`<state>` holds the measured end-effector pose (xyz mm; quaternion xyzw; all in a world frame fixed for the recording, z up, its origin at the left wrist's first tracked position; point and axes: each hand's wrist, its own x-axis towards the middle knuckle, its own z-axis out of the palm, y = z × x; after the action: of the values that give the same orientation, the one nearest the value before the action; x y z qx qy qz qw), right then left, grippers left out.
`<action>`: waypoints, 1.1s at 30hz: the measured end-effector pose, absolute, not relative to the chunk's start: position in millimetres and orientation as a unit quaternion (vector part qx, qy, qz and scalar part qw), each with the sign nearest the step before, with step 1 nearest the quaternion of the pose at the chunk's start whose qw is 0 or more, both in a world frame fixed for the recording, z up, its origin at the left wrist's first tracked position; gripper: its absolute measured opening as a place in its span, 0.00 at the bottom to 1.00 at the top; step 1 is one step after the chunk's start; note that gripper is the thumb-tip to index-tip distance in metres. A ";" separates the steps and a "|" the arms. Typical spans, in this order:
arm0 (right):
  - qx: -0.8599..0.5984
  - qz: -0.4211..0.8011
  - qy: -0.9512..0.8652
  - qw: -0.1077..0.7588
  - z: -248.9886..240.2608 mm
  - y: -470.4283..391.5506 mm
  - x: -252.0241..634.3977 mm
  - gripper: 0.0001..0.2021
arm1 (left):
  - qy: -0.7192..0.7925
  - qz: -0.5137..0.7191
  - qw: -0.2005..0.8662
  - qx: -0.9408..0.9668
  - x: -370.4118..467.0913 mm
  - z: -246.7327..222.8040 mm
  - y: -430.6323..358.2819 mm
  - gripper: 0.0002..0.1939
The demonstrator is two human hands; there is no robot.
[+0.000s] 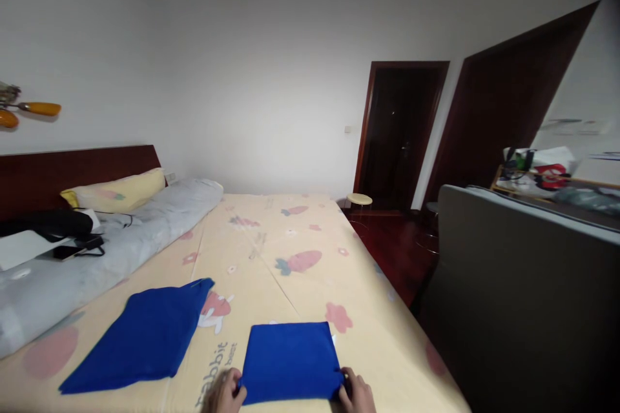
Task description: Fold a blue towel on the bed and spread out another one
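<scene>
At the near edge of the bed (pixel 290 239), both hands hold a folded blue cloth (pixel 290 361) that lies flat on the yellow sheet. The left hand (pixel 225 392) grips the cloth's near left corner, fingers curled around the edge. The right hand (pixel 357 392) grips the near right corner in the same way, fingers closed on the fabric. Both hands are cut off by the bottom of the picture, so only their upper parts show.

The cloth is a neat rectangle, near and a little right of the middle of the bed. A small white tag peeks out at its far right corner. Just left of it, printed words run along the sheet.

To the left lies a second blue cloth (pixel 140 339), larger, folded more loosely and set at an angle, apart from the first. It covers part of a printed rabbit on the sheet.

Farther left, a grey quilt (pixel 97 251) runs along the bed's left side up to a yellow pillow (pixel 116 190) at the dark headboard (pixel 72 171). Dark items and a white one rest on the quilt; what they are is hard to tell.

On the right, close by, stands a grey sofa back (pixel 523 297). Beyond it a cluttered table (pixel 547 177) sits by the wall. At the far side, a small round stool (pixel 359 199) stands before a dark doorway (pixel 402 132).
</scene>
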<state>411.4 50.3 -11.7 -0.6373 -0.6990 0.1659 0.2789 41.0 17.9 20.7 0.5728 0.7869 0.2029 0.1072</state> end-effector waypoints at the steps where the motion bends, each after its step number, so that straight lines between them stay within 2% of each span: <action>1: -0.643 0.143 -0.700 0.276 -12.1 52.3 411.1 0.15 | 0.795 0.174 0.100 0.572 44.6 22.1 19.3 0.12; 4: -0.649 0.040 -0.704 0.285 -18.2 55.7 407.9 0.14 | 0.803 0.132 0.044 0.579 56.3 25.6 20.7 0.19; 6: -0.636 -0.018 -0.715 0.290 -24.3 55.1 399.4 0.16 | 0.785 0.143 0.001 0.603 66.5 26.0 20.1 0.24; 9: -0.593 -0.081 -0.740 0.308 -31.7 51.3 371.2 0.23 | 0.720 0.160 0.036 0.674 90.8 21.3 20.8 0.27; 11: -0.573 -0.101 -0.747 0.322 -33.7 49.2 345.7 0.24 | 0.681 0.164 0.087 0.708 112.8 14.3 24.0 0.26; 15: -0.528 -0.067 -0.780 0.330 -33.5 50.7 303.6 0.17 | 0.662 0.116 0.162 0.722 151.8 -2.7 34.3 0.28; 18: -0.519 -0.033 -0.795 0.313 -35.0 52.8 295.5 0.15 | 0.685 0.076 0.176 0.703 157.6 -8.8 37.9 0.31; 25: -0.588 -0.040 -0.758 0.280 -42.4 43.7 350.3 0.30 | 0.700 0.074 0.146 0.695 98.9 18.6 21.7 0.32; 30: -0.603 -0.014 -0.760 0.242 -45.9 46.6 396.1 0.34 | 0.717 0.044 0.113 0.686 67.7 36.2 8.4 0.33; 33: -0.594 0.003 -0.772 0.225 -48.1 52.5 394.8 0.36 | 0.723 0.021 0.110 0.682 71.8 37.3 9.5 0.34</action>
<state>394.8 52.5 -48.1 -0.5939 -0.7725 0.0026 0.2247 71.8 9.5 37.3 0.6818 0.7229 0.0209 0.1103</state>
